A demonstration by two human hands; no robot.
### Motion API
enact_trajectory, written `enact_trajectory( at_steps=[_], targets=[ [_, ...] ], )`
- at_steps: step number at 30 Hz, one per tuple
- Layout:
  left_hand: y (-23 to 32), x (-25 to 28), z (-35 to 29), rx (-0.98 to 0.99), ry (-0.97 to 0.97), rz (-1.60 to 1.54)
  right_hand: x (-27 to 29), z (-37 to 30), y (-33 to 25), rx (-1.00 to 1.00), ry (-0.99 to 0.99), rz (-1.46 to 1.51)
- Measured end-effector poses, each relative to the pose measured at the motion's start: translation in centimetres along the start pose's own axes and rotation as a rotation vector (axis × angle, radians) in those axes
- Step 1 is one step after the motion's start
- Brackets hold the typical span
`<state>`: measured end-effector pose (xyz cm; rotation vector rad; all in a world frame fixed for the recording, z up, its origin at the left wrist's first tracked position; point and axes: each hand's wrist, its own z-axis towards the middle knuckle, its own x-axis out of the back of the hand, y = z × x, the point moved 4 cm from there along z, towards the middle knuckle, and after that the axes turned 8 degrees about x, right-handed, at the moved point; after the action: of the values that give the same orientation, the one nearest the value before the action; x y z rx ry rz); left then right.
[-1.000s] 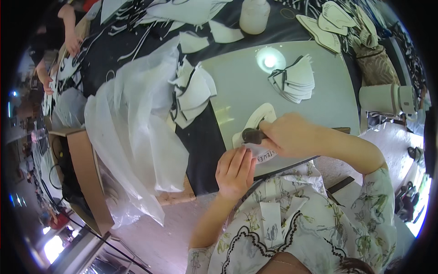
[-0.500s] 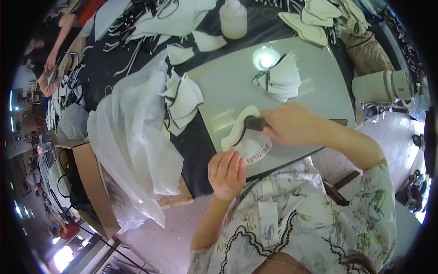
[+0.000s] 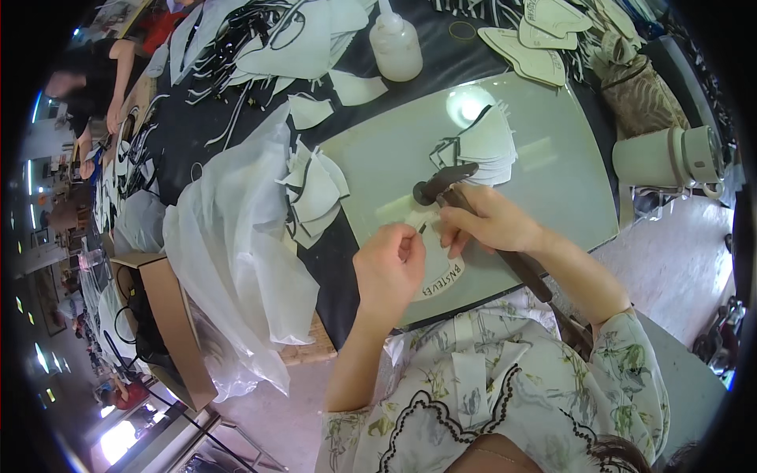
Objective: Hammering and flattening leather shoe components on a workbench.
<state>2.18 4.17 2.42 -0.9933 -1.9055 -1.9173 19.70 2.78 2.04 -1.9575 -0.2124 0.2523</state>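
My right hand (image 3: pixel 493 221) holds a hammer (image 3: pixel 516 268), its dark head (image 3: pixel 441 183) over the board and its handle slanting toward my body. The fingertips hang down over a pale curved template with hand lettering (image 3: pixel 441 280), lying on the glossy grey-green board (image 3: pixel 371 162). My left hand (image 3: pixel 390 264) is closed in a pinch at the template's left side. Beside its fingertips the short end of a black strip (image 3: pixel 423 229) shows; the rest is hidden. Beyond the hammer lies a stack of white cut pieces with black edging (image 3: pixel 485 146).
More white edged pieces (image 3: pixel 311 193) and a translucent plastic sheet (image 3: pixel 229 229) lie left of the board. A squeeze bottle (image 3: pixel 396 51), pale templates (image 3: pixel 524 55) and a cream mug (image 3: pixel 662 158) stand around it. A cardboard box (image 3: pixel 177 331) is lower left. Another person's arm (image 3: pixel 118 83) is far left.
The hammer head has lifted off the template and swung farther from me, its handle now showing. My left hand has moved up and curled into a pinch.
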Motion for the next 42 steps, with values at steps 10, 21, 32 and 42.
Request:
enact_trajectory(
  at_steps=[10, 21, 32, 42],
  targets=[
    [0.6, 0.3, -0.1, 0.028, -0.035, -0.046, 0.5, -2.1, 0.6, 0.013, 0.099, -0.067],
    [-0.2, -1.8, 1.8, 0.265, -0.476, 0.187, 0.1, -1.7, 1.1, 0.069, 0.098, -0.23],
    [-0.9, 1.1, 1.8, 0.487, -0.393, -0.338, 0.0, -1.6, 0.8, 0.161, 0.155, -0.144],
    [1.8, 9.9, 5.9, 0.0, 0.306, 0.653, 0.0, -3.0, -0.3, 0.026, 0.174, -0.127]
  ],
)
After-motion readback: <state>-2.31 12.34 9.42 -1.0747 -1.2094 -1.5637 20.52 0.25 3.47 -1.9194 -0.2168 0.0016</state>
